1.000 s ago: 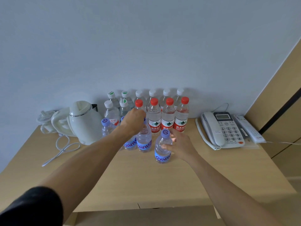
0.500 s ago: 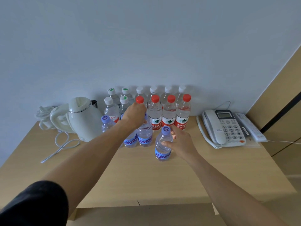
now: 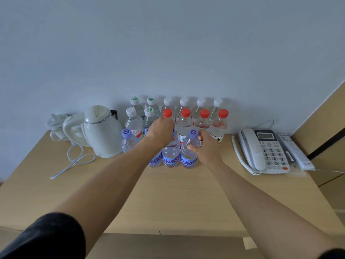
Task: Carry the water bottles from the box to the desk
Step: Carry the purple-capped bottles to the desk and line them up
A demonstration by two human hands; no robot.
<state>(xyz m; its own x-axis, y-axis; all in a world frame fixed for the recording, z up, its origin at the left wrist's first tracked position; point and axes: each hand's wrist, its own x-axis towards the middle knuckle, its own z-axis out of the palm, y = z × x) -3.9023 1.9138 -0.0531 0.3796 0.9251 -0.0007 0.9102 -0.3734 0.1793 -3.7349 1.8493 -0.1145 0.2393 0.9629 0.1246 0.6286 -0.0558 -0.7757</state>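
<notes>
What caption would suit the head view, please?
Both hands, left hand and right hand, set purple-capped bottles on the desk.

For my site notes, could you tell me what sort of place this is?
Probably an office or hotel room: a wooden desk against a plain wall holds a corded desk phone and an electric kettle.

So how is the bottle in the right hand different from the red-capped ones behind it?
The purple-capped bottle gripped by the right hand is shorter, with a purple cap and a blue label; the red-capped bottles are taller, with red caps. The purple-capped bottle stands in the front row and is held; the red-capped bottles stand behind it, untouched by that hand. All are clear, upright and on the desk.
</notes>
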